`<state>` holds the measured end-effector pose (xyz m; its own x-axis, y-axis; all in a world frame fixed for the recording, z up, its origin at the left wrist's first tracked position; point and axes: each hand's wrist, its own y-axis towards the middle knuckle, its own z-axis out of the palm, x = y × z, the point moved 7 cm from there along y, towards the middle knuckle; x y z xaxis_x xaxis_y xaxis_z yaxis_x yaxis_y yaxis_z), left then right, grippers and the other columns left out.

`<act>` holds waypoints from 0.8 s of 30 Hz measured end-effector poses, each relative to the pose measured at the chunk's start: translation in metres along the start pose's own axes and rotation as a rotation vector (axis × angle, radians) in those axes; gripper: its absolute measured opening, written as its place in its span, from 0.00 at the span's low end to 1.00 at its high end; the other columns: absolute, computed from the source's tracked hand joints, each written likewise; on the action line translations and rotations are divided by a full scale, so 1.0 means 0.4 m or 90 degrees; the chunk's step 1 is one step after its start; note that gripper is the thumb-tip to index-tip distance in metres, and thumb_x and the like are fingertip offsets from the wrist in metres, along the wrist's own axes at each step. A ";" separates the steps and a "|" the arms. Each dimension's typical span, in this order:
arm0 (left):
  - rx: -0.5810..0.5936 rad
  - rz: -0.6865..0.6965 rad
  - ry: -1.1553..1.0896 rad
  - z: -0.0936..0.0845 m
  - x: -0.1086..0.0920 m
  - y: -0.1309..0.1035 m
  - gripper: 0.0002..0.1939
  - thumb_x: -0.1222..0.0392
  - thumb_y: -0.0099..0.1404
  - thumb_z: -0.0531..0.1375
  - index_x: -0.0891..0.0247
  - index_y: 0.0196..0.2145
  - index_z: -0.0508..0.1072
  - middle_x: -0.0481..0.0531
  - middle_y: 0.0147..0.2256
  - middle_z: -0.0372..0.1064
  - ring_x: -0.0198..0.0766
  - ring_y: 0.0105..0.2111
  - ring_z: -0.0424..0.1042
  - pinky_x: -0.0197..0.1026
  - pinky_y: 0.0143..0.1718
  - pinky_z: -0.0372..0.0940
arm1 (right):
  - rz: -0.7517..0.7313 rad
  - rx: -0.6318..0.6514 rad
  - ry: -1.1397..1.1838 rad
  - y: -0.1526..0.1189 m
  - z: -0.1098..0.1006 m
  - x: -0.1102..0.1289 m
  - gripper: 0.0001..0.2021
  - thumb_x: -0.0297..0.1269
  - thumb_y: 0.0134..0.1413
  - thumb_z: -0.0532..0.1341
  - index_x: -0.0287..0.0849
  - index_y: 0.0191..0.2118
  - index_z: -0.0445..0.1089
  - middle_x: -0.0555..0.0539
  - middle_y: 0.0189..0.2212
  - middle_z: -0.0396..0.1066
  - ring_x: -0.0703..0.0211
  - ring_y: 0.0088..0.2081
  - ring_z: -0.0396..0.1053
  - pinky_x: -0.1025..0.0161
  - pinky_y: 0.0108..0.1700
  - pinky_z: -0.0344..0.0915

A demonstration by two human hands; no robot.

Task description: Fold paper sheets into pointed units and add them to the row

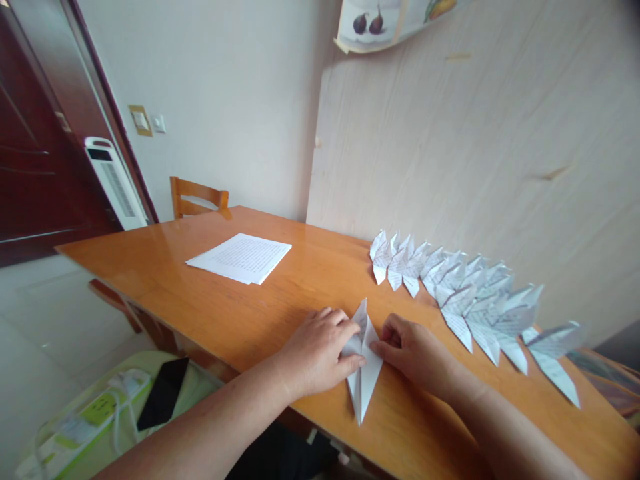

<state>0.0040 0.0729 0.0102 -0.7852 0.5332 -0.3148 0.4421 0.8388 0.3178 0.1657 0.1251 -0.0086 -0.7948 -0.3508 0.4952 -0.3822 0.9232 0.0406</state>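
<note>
A white sheet folded into a narrow diamond, the folded paper (369, 375), lies near the table's front edge with one point toward me. My left hand (324, 350) rests on its left side, fingers on the upper part and thumb across the middle. At the right edge, my right hand (407, 348) has its thumb on the paper and its other fingers curled in. Several folded paper pieces (493, 310) with raised points stand in rows to the right. A stack of printed sheets (243, 257) lies flat at the back left.
The wooden table (165, 267) meets a pale board behind. A chair (200, 198) stands at its far left end. Below left, a green stool (200, 387) holds a dark phone (163, 393) and a power strip (103, 408) with white cables.
</note>
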 end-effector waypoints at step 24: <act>0.210 0.120 -0.080 -0.037 -0.003 0.029 0.22 0.61 0.60 0.64 0.43 0.52 0.73 0.45 0.56 0.71 0.56 0.67 0.52 0.74 0.64 0.35 | -0.178 -0.080 0.016 -0.002 -0.042 -0.005 0.26 0.44 0.58 0.63 0.50 0.62 0.65 0.41 0.66 0.58 0.42 0.64 0.58 0.44 0.62 0.58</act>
<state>0.0039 0.0805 0.0274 -0.6273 0.6729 -0.3920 0.7046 0.7048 0.0823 0.1755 0.1278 0.0049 -0.6550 -0.5911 0.4707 -0.5212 0.8045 0.2848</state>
